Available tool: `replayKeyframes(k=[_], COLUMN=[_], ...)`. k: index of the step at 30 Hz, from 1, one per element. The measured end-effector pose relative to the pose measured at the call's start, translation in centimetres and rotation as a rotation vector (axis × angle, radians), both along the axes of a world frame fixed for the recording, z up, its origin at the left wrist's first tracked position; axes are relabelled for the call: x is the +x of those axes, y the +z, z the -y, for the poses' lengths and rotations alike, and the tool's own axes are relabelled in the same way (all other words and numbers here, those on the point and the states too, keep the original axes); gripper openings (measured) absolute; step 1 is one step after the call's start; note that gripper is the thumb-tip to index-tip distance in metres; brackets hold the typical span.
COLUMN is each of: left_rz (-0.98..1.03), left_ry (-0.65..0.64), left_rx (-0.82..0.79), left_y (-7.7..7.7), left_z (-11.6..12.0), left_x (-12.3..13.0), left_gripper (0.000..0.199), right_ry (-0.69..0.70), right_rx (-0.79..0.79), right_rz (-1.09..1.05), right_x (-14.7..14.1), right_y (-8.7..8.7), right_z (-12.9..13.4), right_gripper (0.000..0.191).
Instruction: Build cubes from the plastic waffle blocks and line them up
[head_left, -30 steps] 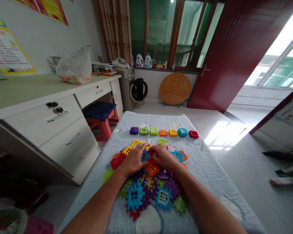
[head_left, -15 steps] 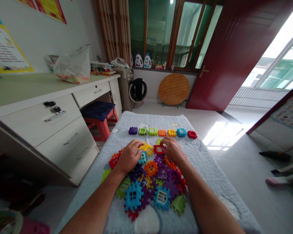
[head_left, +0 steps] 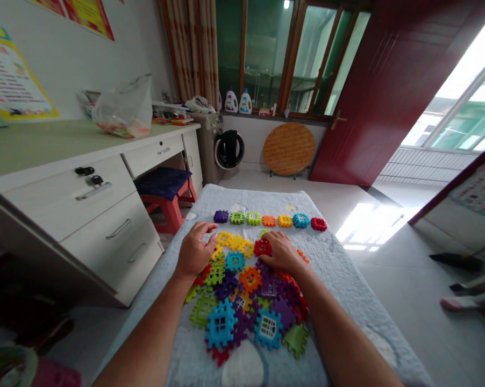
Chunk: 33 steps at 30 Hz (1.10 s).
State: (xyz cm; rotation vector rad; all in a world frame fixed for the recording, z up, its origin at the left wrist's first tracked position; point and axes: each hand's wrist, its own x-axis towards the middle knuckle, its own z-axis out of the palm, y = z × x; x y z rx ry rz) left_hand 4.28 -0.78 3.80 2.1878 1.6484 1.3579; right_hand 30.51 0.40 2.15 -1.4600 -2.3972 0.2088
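Observation:
My left hand (head_left: 196, 251) is at the left edge of a pile of plastic interlocking blocks, thumb and fingers apart, nothing visibly held. Beside its fingertips lie several yellow blocks (head_left: 236, 243), with a green lattice block (head_left: 215, 272) below. My right hand (head_left: 282, 251) rests low over the pile's right side, its thumb and bent fingers apart around the edge of a red block (head_left: 263, 248). Its palm hides some blocks beneath. A small blue block (head_left: 235, 261) and an orange block (head_left: 250, 278) lie between the hands.
Beyond the hands, a row of single blocks runs across the cloth-covered table (head_left: 262, 194), from a purple block (head_left: 221, 216) to a red one (head_left: 319, 224). Left stand a desk (head_left: 65, 188) and a stool (head_left: 165, 185). A red door (head_left: 371, 97) is at right.
My left hand has moved left, off the yellow and blue blocks, uncovering yellow and green ones. My right hand has shifted slightly, its thumb now lower beside the red block.

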Motion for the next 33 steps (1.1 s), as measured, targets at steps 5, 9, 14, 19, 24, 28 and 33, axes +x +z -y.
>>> replayKeyframes(k=[5, 9, 14, 19, 24, 28, 33], left_rz=[0.017, 0.016, 0.016, 0.023, 0.027, 0.032, 0.031], left_ry=[0.023, 0.021, 0.023, 0.014, 0.009, 0.013, 0.016], left_rx=[0.013, 0.025, 0.027, 0.043, 0.042, 0.035, 0.032], left_y=[-0.1, -0.2, -0.1, -0.3, -0.3, -0.2, 0.0], left_z=[-0.2, -0.2, -0.2, -0.3, -0.3, -0.3, -0.2], left_x=[-0.5, -0.6, -0.6, -0.6, -0.5, -0.5, -0.5], left_gripper=[0.019, 0.019, 0.018, 0.019, 0.019, 0.019, 0.020], right_ry=[-0.010, -0.021, 0.011, -0.005, -0.035, -0.041, -0.034], right_rx=[0.036, 0.001, -0.003, -0.040, -0.060, -0.093, -0.003], right_rz=[-0.090, -0.072, -0.085, -0.037, -0.001, -0.016, -0.126], right_x=[0.5, 0.7, 0.5, 0.2, -0.1, -0.7, 0.4], right_y=[-0.3, -0.4, -0.6, -0.5, -0.4, -0.5, 0.7], right_z=[-0.4, -0.5, -0.5, -0.4, -0.6, -0.8, -0.9], right_gripper=[0.040, 0.042, 0.047, 0.054, 0.062, 0.059, 0.055])
